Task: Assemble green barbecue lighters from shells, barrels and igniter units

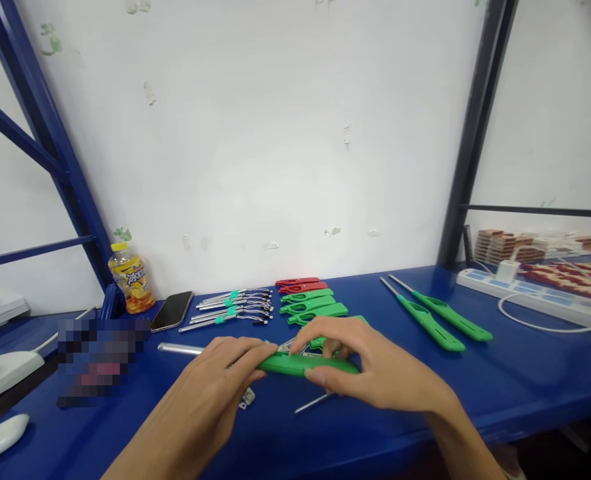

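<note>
A green plastic casing (288,364) lies sideways between my hands, just above the blue table. My left hand (225,373) is closed round its left end, where a silver metal tube (178,349) sticks out to the left. My right hand (370,367) pinches the casing's right part with thumb and fingers; its fingertips are over the casing's upper side, by small metal parts too small to make out. Below the casing are a thin metal rod (311,404) and a small light-coloured piece (247,398).
Behind stand rows of silver tubes with wires (225,313), green casings (320,310) and red casings (298,285). To the right lie two green long-nosed lighters (430,325) and a power strip (535,293). At left are a phone (173,311) and a bottle (132,280).
</note>
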`<state>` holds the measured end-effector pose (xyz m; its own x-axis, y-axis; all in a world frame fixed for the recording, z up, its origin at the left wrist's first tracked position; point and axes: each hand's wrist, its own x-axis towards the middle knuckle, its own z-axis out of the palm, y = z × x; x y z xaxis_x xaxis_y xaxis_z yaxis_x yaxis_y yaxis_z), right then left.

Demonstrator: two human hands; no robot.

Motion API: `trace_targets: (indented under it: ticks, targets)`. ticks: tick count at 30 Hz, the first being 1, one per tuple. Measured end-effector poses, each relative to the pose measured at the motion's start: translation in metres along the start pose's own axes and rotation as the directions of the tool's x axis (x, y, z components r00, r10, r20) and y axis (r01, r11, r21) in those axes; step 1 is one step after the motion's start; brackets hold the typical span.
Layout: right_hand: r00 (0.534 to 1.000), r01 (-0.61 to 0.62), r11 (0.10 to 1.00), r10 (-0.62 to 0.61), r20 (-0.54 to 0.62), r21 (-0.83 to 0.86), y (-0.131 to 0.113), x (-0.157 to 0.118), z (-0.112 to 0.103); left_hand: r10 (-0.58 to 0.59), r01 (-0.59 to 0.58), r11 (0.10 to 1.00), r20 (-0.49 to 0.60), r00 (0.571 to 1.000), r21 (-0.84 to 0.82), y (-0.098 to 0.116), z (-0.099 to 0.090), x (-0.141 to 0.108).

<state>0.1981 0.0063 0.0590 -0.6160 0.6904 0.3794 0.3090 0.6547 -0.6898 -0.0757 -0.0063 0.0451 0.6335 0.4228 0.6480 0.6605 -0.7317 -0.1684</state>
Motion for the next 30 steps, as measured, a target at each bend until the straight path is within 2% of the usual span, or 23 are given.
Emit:
trace_targets:
  ticks: [5, 8, 11, 13, 16, 18, 22, 30]
  targets:
    - [0.989, 0.09, 0.972, -0.113, 0.092, 0.218, -0.002, 0.004, 0.006, -0.056, 0.046, 0.994, -0.092, 0.994, -0.101, -0.001, -0.002, 0.001]
    - [0.985, 0.098, 0.938, -0.139, 0.102, 0.332, -0.007, 0.007, 0.011, -0.031, 0.018, 0.997, -0.164, 0.986, -0.08, -0.001, -0.002, 0.002]
    - [0.995, 0.088, 0.946, -0.099, 0.02, 0.313, -0.009, 0.008, 0.017, -0.031, 0.028, 0.999, -0.232, 0.972, -0.019, 0.002, -0.001, 0.003]
    - [0.996, 0.076, 0.964, -0.058, -0.075, 0.255, -0.007, 0.009, 0.021, -0.064, 0.063, 0.998, -0.245, 0.967, -0.012, 0.004, -0.001, 0.004]
    - [0.965, 0.035, 0.973, 0.026, -0.261, 0.227, 0.003, 0.009, 0.024, -0.083, 0.081, 0.997, -0.231, 0.969, -0.016, 0.008, -0.001, 0.004]
    - [0.934, 0.003, 0.952, 0.106, -0.341, 0.306, 0.014, 0.01, 0.023, -0.091, 0.089, 0.996, -0.217, 0.972, -0.022, 0.008, 0.0, 0.003]
    - [0.909, 0.019, 0.886, 0.178, -0.378, 0.464, 0.034, 0.012, 0.014, -0.134, 0.121, 0.99, -0.212, 0.968, -0.072, 0.01, 0.006, 0.001]
    - [0.864, 0.076, 0.924, 0.127, -0.487, 0.376, 0.034, 0.007, -0.002, -0.114, 0.087, 0.989, -0.25, 0.962, -0.12, 0.01, 0.007, 0.002]
